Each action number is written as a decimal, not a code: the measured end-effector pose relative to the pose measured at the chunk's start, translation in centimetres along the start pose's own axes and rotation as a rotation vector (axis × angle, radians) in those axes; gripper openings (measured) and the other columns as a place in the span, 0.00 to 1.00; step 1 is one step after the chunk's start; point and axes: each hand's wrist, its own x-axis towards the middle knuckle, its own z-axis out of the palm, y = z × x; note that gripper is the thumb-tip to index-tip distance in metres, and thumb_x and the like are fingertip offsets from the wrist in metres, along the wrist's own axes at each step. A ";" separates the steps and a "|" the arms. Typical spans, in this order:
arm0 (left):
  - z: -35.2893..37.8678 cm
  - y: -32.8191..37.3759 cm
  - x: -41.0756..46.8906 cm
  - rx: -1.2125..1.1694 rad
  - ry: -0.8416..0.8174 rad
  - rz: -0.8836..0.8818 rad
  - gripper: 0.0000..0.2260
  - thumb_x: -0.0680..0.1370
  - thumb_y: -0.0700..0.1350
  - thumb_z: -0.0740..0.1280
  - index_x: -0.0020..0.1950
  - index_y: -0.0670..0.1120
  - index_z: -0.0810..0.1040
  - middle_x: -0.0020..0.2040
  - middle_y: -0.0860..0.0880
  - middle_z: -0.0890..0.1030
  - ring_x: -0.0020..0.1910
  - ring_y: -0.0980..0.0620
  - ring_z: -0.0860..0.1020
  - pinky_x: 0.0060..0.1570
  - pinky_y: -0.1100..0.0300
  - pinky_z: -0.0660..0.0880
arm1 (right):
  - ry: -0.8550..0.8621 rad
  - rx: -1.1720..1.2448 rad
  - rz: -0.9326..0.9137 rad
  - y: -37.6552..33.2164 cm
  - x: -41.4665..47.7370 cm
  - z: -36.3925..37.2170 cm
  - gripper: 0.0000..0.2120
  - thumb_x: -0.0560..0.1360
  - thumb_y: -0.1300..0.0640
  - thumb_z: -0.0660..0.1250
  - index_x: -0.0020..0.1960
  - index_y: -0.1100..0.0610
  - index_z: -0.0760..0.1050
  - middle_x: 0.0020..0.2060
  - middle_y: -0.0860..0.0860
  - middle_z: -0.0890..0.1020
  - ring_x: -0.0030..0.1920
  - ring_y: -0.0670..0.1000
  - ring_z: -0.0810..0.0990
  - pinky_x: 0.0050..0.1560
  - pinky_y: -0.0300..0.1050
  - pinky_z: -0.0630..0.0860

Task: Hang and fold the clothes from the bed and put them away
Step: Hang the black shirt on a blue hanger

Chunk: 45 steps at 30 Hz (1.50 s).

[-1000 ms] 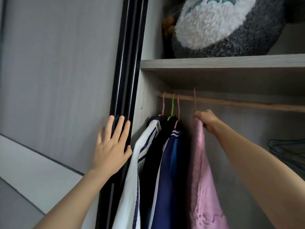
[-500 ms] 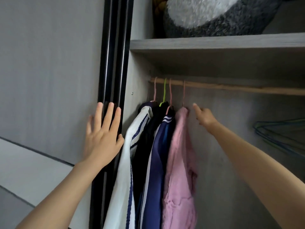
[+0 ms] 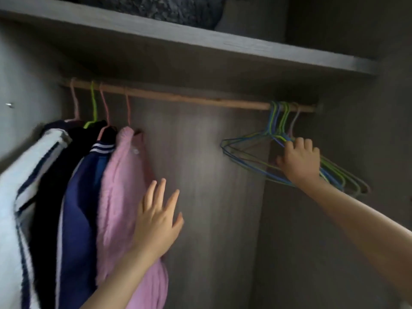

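A pink fluffy garment (image 3: 121, 188) hangs on a pink hanger at the left of the wooden rail (image 3: 189, 99), beside a navy jacket (image 3: 82, 197), a black garment (image 3: 58, 175) and a white striped top (image 3: 20, 188). At the rail's right end hang several empty blue and green wire hangers (image 3: 252, 157). My right hand (image 3: 299, 160) is closed around those hangers near their necks. My left hand (image 3: 157, 221) floats open, fingers spread, in front of the pink garment's right edge.
A grey shelf (image 3: 200, 39) runs above the rail, with a grey plush toy (image 3: 156, 7) on it. The wardrobe's back panel (image 3: 207, 186) shows between the hung clothes and the empty hangers. A side wall (image 3: 356, 152) closes the right.
My right hand left the pink garment and moved right to grasp the empty hangers. My left hand came off the sliding door frame and moved in front of the pink garment. The view swung right.
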 end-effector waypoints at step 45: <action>0.7 0.9 -3.0 -0.039 -0.075 -0.101 0.22 0.68 0.53 0.56 0.53 0.44 0.80 0.53 0.40 0.81 0.52 0.44 0.74 0.38 0.44 0.79 | -0.258 -0.097 0.127 8.6 -2.0 2.3 0.14 0.78 0.63 0.55 0.63 0.59 0.66 0.56 0.59 0.78 0.56 0.60 0.78 0.50 0.49 0.74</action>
